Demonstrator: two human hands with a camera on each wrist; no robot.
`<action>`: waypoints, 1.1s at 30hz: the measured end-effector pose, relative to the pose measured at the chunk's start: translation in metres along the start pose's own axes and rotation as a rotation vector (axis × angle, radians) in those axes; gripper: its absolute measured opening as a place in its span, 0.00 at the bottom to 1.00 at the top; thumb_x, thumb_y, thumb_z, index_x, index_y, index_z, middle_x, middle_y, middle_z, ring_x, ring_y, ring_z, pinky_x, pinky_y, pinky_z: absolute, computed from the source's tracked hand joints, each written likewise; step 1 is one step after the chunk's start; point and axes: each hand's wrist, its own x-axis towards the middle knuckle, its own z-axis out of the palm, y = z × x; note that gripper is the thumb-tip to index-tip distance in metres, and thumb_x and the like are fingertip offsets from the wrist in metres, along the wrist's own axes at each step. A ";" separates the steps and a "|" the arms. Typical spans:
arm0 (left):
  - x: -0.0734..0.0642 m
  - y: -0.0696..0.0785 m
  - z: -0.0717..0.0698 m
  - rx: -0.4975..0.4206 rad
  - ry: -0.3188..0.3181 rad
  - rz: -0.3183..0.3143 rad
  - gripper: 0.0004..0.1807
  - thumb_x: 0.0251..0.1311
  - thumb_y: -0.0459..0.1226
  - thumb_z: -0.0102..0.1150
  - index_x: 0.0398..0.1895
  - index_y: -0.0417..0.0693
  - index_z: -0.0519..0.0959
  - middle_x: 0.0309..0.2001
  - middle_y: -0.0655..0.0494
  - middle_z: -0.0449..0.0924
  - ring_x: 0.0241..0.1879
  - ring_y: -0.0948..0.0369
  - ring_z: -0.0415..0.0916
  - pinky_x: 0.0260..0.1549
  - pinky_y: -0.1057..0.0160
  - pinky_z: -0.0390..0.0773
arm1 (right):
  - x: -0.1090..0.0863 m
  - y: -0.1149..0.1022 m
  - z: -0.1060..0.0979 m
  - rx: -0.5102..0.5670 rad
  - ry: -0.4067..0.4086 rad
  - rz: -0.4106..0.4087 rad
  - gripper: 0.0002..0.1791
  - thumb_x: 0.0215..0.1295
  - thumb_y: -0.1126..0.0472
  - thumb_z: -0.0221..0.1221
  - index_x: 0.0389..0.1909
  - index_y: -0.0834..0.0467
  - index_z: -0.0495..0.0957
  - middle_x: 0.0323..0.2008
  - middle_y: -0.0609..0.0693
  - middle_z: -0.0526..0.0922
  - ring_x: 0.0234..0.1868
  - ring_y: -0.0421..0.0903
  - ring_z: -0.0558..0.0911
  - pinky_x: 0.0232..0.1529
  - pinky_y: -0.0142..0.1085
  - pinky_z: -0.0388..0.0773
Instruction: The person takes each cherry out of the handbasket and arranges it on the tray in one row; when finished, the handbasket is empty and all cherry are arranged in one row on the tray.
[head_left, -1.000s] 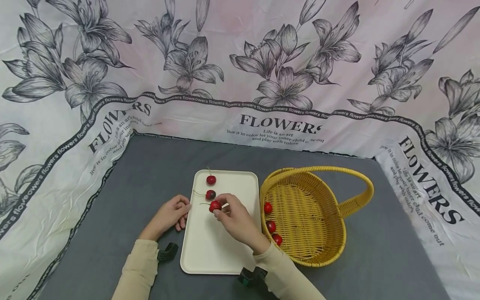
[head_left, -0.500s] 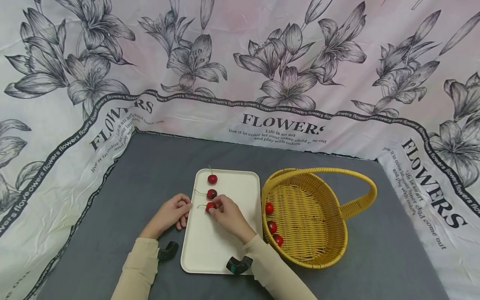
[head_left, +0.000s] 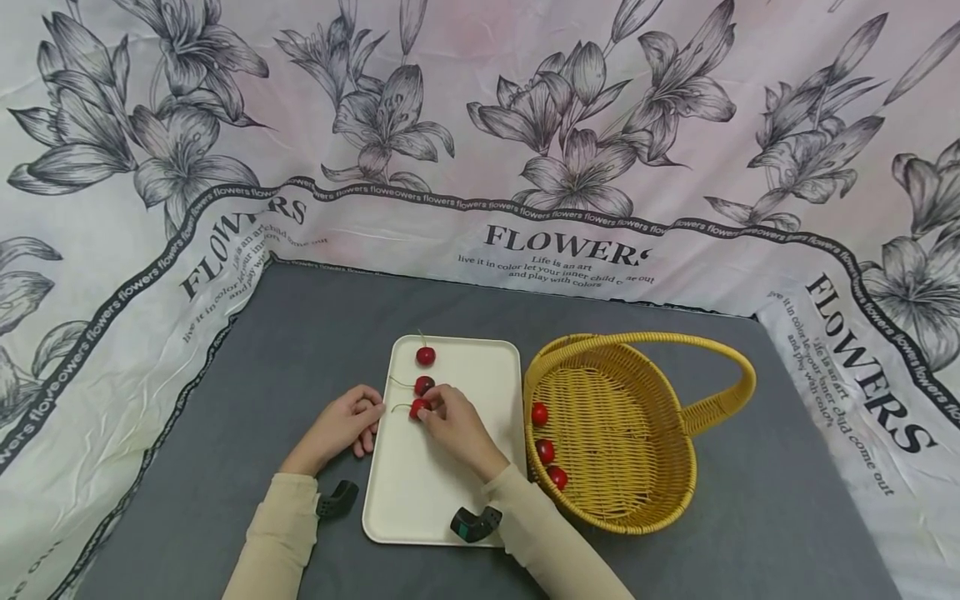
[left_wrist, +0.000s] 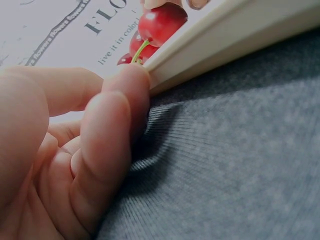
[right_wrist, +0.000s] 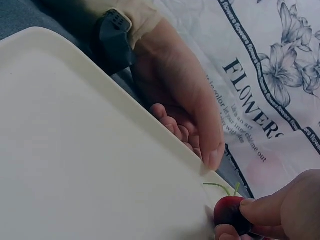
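The right hand (head_left: 456,427) pinches a red cherry (head_left: 417,409) between its thumb and fingers, which are drawn together just enough to fit it, the fruit at their tips and its green stem pointing left, by the left side of the cream tray (head_left: 427,500). Just beyond those fingertips lie two more cherries (head_left: 424,385), while the left hand (head_left: 337,429), loosely curled with no cherry in it, touches the tray's left edge on the gray counter (head_left: 322,325).
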 end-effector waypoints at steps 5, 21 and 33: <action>0.014 -0.023 0.001 0.008 0.012 -0.011 0.12 0.69 0.40 0.52 0.47 0.40 0.70 0.24 0.50 0.74 0.16 0.57 0.74 0.15 0.58 0.77 | 0.001 0.000 -0.001 0.004 0.010 0.003 0.11 0.66 0.61 0.58 0.47 0.60 0.74 0.38 0.50 0.76 0.32 0.40 0.72 0.33 0.29 0.71; 0.002 -0.004 0.002 0.001 -0.004 -0.007 0.10 0.69 0.38 0.51 0.46 0.38 0.70 0.24 0.49 0.74 0.15 0.57 0.74 0.15 0.58 0.77 | 0.000 0.001 -0.002 0.024 0.013 0.030 0.13 0.66 0.60 0.59 0.47 0.62 0.73 0.40 0.51 0.76 0.31 0.39 0.73 0.31 0.28 0.72; 0.000 -0.001 0.001 -0.001 0.002 0.010 0.09 0.69 0.36 0.51 0.44 0.39 0.70 0.24 0.47 0.74 0.16 0.57 0.74 0.15 0.58 0.78 | -0.001 0.002 -0.002 -0.010 0.000 0.026 0.17 0.63 0.57 0.63 0.48 0.60 0.72 0.39 0.51 0.75 0.32 0.41 0.72 0.32 0.29 0.71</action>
